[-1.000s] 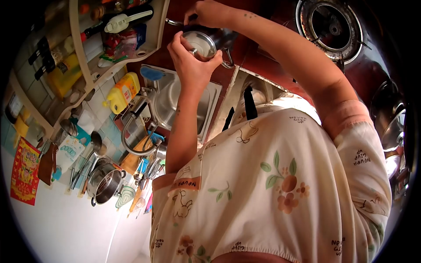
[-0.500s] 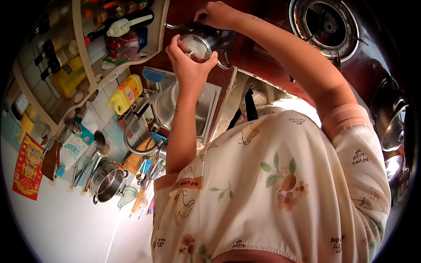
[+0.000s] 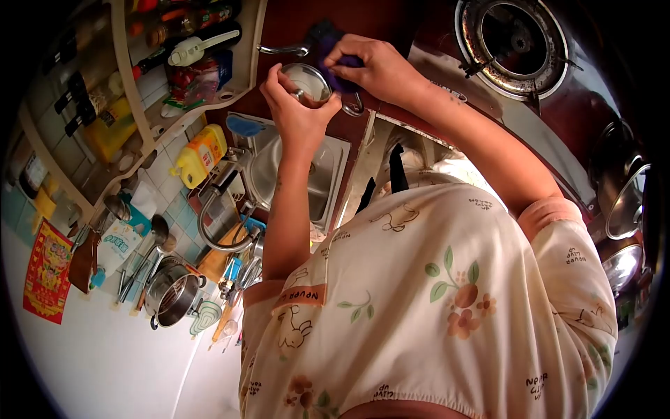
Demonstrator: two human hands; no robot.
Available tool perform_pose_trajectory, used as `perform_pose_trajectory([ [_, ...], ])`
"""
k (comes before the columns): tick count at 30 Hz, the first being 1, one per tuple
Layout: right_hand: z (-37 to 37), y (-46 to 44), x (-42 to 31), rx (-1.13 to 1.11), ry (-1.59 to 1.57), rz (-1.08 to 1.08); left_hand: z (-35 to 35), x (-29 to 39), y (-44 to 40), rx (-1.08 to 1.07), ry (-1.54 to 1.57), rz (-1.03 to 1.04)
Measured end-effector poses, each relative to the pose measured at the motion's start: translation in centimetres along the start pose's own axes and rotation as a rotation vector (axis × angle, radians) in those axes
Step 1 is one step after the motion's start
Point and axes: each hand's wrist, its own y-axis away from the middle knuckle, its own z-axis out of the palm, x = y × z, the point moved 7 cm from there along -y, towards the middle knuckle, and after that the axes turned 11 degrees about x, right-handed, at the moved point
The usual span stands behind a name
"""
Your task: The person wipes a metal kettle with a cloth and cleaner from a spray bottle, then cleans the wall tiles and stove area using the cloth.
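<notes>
My left hand [image 3: 294,105] is closed on a round glass lid [image 3: 310,78] with a metal rim and a small knob, its fingers and thumb spread round the edge. My right hand [image 3: 373,66] pinches a dark purple cloth [image 3: 340,63] just beside the lid. Behind the lid and cloth, a metal handle [image 3: 283,50] sticks out to the left, and a second looped handle [image 3: 356,106] shows below the right hand. They appear to belong to a dark pot, mostly hidden by the cloth and hands.
A steel sink [image 3: 328,167] with a curved faucet [image 3: 206,216] lies below the left forearm. To the right is a gas burner [image 3: 516,45]. A shelf of bottles [image 3: 199,45], a yellow jug [image 3: 201,155] and a steel pot [image 3: 174,292] stand left. More metal cookware [image 3: 624,202] is at far right.
My right hand has moved toward me and right, from beyond the pot to beside the lid, and the purple cloth now shows. My left hand with the lid has shifted slightly.
</notes>
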Motion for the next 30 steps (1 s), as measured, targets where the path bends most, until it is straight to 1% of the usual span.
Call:
perform_pose_trajectory([
  [1,0.4,-0.6,-0.6,0.014,0.013,-0.071,0.1,0.1,0.0,-0.002,-0.001,0.001],
  [2,1.1,-1.4,-0.2,0.016,0.011,-0.07,0.1,0.2,0.0,0.002,-0.002,0.005],
  [4,2.4,-3.1,0.1,0.045,0.172,-0.309,-0.2,0.6,0.1,0.002,-0.009,0.013],
  [5,3.4,-4.0,1.7,-0.001,0.245,-0.291,-0.1,0.5,0.2,-0.023,-0.002,-0.034],
  [6,3.9,-4.7,3.6,0.004,0.246,-0.296,-0.1,0.4,0.1,-0.046,0.006,-0.078],
  [8,4.6,-5.5,7.3,0.02,0.563,-0.249,0.0,0.7,-0.1,-0.043,0.031,-0.097],
  [9,4.3,-5.2,6.9,-0.001,0.607,-0.19,0.1,0.7,0.0,-0.043,0.054,-0.123],
  [10,4.2,-4.4,6.1,0.0,0.609,-0.19,0.1,0.7,0.0,-0.043,0.056,-0.122],
  [12,3.5,-2.4,5.0,-0.005,0.787,-0.123,0.0,0.7,0.0,-0.046,0.035,-0.122],
  [14,2.4,0.1,4.2,0.003,0.728,-0.106,-0.1,0.5,0.2,-0.038,0.012,-0.108],
  [15,1.9,1.3,3.2,0.074,0.568,-0.182,0.1,0.4,0.0,-0.028,-0.006,-0.088],
  [16,1.2,2.2,1.7,0.141,0.406,-0.257,0.2,-0.1,0.1,-0.039,0.007,-0.117],
  [17,1.0,2.7,1.0,0.157,0.38,-0.25,0.3,-0.2,0.0,-0.032,0.013,-0.098],
  [18,0.9,2.0,1.0,0.157,0.381,-0.247,0.3,-0.1,0.1,-0.026,0.014,-0.082],
  [20,1.6,-0.2,0.9,0.085,0.337,-0.365,0.2,0.1,0.2,-0.037,0.016,-0.078],
  [21,2.4,-1.9,1.2,0.018,0.361,-0.38,0.1,0.2,0.1,-0.043,0.021,-0.069],
  [23,5.4,-5.2,4.4,-0.118,0.411,-0.358,0.1,0.3,0.0,-0.038,0.01,-0.056],
  [24,5.8,-6.6,4.5,-0.114,0.409,-0.36,0.1,0.4,0.0,-0.036,0.007,-0.052],
  [26,6.6,-8.5,6.6,-0.296,0.429,-0.049,0.2,0.4,0.1,-0.031,0.023,-0.071],
  [28,6.5,-8.2,6.0,-0.293,0.485,-0.086,0.3,0.0,-0.2,-0.025,0.042,-0.092],
  [30,6.4,-7.2,5.8,-0.3,0.538,-0.111,0.3,0.1,0.0,0.002,0.002,-0.022],
])
